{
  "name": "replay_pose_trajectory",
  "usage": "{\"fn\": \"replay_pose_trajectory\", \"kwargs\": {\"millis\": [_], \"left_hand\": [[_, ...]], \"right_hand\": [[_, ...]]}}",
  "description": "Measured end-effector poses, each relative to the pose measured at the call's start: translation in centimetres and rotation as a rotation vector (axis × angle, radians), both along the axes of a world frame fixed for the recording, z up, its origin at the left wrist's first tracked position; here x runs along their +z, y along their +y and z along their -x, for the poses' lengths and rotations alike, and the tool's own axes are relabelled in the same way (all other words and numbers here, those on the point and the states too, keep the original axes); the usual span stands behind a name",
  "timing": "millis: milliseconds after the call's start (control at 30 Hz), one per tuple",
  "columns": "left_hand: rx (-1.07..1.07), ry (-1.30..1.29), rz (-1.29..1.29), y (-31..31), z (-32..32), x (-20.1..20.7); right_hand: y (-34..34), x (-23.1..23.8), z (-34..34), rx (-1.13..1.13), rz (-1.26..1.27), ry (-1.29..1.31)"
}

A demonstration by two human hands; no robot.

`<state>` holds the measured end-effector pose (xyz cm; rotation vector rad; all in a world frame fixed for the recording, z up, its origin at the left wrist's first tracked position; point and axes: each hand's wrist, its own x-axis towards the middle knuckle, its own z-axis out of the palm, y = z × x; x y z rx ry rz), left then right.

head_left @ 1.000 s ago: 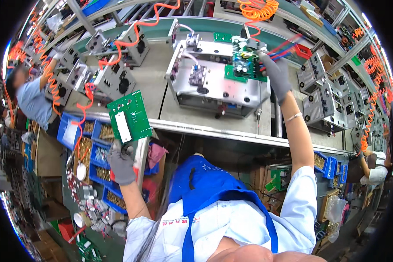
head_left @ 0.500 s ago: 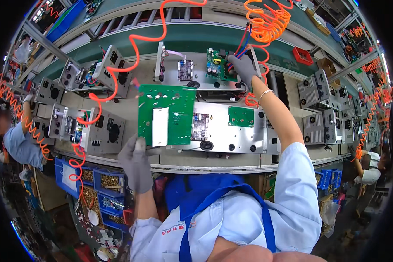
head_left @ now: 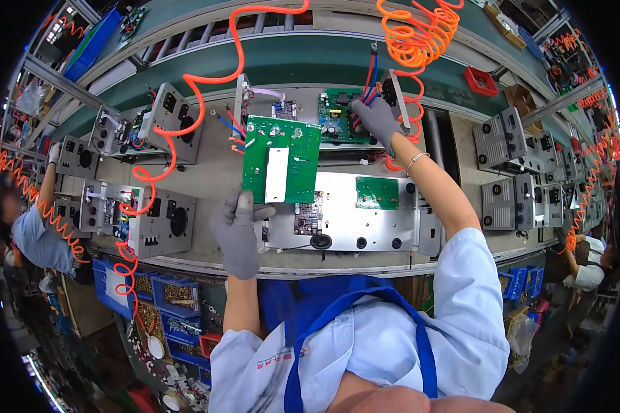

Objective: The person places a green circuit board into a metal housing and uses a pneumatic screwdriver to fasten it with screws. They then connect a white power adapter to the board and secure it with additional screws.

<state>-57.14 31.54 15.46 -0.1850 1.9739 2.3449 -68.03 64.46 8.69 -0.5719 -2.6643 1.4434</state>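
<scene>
My left hand (head_left: 238,230), in a grey glove, pinches the lower left corner of a large green circuit board (head_left: 303,162). The board is tilted up, with a white strip on the side I see and red and blue wires at its left edge. Past it, my gloved right hand (head_left: 379,118) is closed around red and blue cables (head_left: 372,67) beside another green board (head_left: 334,117) in the far metal chassis. Nearer lies a silver metal plate (head_left: 348,230) carrying a small dark board (head_left: 309,219) and a small green board (head_left: 377,193).
Orange coiled hoses (head_left: 420,41) hang over the bench. Grey metal housings (head_left: 162,227) stand at left, more housings (head_left: 503,199) at right. Blue bins (head_left: 176,292) of small metal parts sit below the bench's front edge. A person (head_left: 38,220) works at far left, another at far right.
My left hand has carried the circuit board to the right and slightly away from me, uncovering the wires at its left edge. My right hand has shifted slightly left and nearer.
</scene>
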Motion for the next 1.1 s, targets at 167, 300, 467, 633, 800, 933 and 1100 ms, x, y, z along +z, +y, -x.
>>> {"fn": "replay_pose_trajectory", "kwargs": {"millis": [167,300,467,633,800,933,1100], "left_hand": [[-0.050,0.010,0.071,0.8,-1.6,-0.3],[-0.188,0.134,0.191,1.3,-2.1,0.0],[-0.613,-0.030,-0.345,4.3,-0.2,-0.4],[-0.628,-0.437,-1.114,8.8,-2.0,-2.9],[-1.004,-0.799,-1.706,13.4,-4.9,-5.0],[-0.955,-0.899,-1.830,14.7,-7.4,-7.8],[-0.731,-0.800,-0.542,8.3,-11.1,-8.6]], "right_hand": [[-0.6,2.6,-1.5,0.094,-0.016,-0.136],[-1.5,9.4,-5.8,0.323,0.148,-0.399],[-1.1,11.9,-11.0,0.791,0.709,-0.067],[-0.4,9.3,-15.7,0.397,1.397,-0.072],[-2.2,12.9,-19.3,0.310,1.330,0.281],[-3.1,12.5,-20.2,0.110,1.014,0.354],[-5.1,13.9,-23.4,-0.135,0.458,0.358]]}}
